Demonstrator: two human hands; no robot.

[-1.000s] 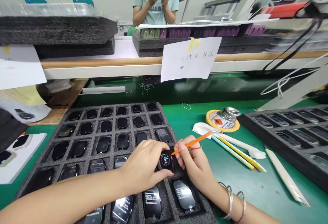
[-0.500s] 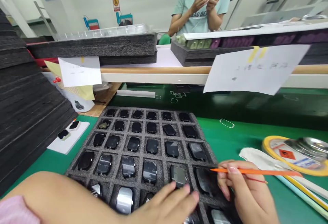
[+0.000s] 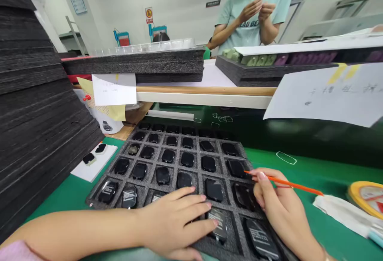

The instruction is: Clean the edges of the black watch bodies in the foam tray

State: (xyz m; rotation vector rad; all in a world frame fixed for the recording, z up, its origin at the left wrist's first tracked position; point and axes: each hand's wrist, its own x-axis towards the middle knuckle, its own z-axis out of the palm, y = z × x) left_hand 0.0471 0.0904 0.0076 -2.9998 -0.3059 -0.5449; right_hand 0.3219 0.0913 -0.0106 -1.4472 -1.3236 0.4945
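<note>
A black foam tray (image 3: 230,209) holds rows of dark, rounded-square watch faces, several with a shiny film and printed lines. My left hand (image 3: 182,221) lies over the front of the tray with fingers spread, gripping nothing. Beneath its fingertips, a watch face (image 3: 220,227) is partly covered. Pinched in my right hand (image 3: 278,205) at the tray's right side is a thin orange pointed stick (image 3: 299,186). Its tip is at the right edge of a watch face (image 3: 236,168) in the right-hand column; contact is unclear.
A tall stack of black foam trays (image 3: 36,141) stands left. Two small watches lie on a white pad (image 3: 86,171). A shelf edge (image 3: 206,98) spans behind. At right are a yellow-rimmed roll (image 3: 356,197) and white cloth (image 3: 344,209). Opposite, a person (image 3: 251,18) stands.
The view has turned slightly left. The foam tray sits farther back toward the shelf. The orange stick's tip has moved to a watch face farther back; my left hand stays spread on the tray.
</note>
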